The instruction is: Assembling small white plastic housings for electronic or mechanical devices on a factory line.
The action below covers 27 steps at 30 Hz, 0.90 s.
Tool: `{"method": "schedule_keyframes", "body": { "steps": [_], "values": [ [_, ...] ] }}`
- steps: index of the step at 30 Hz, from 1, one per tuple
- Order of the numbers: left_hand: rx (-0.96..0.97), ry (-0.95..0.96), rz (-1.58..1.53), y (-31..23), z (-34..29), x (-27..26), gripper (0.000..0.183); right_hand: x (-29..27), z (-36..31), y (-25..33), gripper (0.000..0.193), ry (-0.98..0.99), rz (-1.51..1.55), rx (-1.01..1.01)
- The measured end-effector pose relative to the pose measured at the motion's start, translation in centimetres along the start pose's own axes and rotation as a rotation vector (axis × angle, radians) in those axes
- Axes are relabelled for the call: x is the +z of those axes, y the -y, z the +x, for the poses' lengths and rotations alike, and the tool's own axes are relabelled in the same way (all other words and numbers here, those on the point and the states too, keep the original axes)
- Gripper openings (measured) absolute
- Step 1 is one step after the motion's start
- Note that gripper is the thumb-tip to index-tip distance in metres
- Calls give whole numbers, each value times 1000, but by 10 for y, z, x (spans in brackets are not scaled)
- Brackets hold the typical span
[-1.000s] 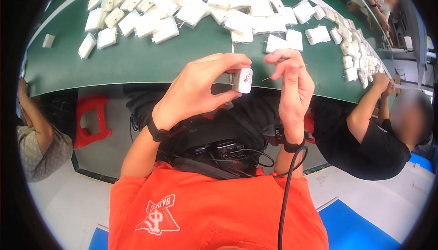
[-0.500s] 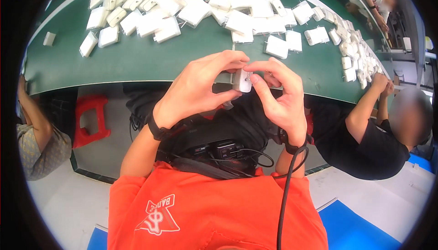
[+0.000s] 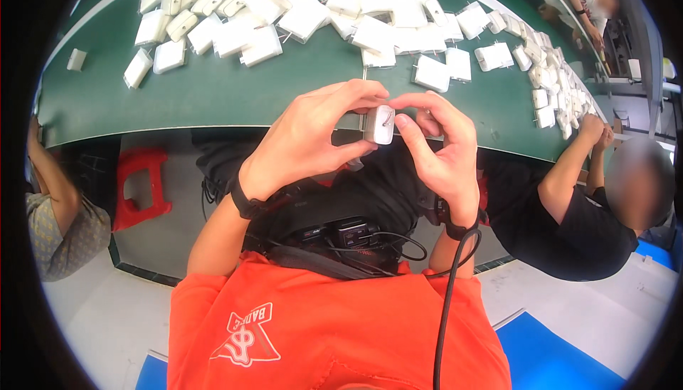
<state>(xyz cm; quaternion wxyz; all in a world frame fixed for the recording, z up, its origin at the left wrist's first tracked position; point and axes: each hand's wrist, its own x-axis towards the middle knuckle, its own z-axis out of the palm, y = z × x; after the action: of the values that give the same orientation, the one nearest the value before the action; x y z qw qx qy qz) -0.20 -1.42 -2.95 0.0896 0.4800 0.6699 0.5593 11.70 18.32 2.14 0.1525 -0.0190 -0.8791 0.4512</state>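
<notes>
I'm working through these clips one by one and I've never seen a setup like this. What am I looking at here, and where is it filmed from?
There is no robot here, just a person working bare-handed. All the pictures come from one wide fisheye camera on the person's head, looking down; that is why edges bend and the red shirt fills the bottom. The left hand holds a small white block between thumb and fingers. The right hand is at the block's end, its thumb and index fingertips close to it; whether they touch or hold anything is unclear. On the green table lies a large pile of similar white blocks. Other people sit on either side.
</notes>
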Motion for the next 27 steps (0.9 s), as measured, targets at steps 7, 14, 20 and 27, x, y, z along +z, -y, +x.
{"method": "schedule_keyframes", "body": {
  "steps": [7,14,20,27],
  "values": [
    [14,-10,10,-1,1,0,67,0,-7,-4,20,-27,66,37],
    [8,2,9,-2,2,-1,65,4,-11,-7,18,-52,173,150],
    [21,-3,-4,-1,1,-1,65,4,-13,-4,19,-57,154,138],
    [9,4,1,-1,1,-2,64,8,-8,-1,15,-73,189,205]
  ]
}}
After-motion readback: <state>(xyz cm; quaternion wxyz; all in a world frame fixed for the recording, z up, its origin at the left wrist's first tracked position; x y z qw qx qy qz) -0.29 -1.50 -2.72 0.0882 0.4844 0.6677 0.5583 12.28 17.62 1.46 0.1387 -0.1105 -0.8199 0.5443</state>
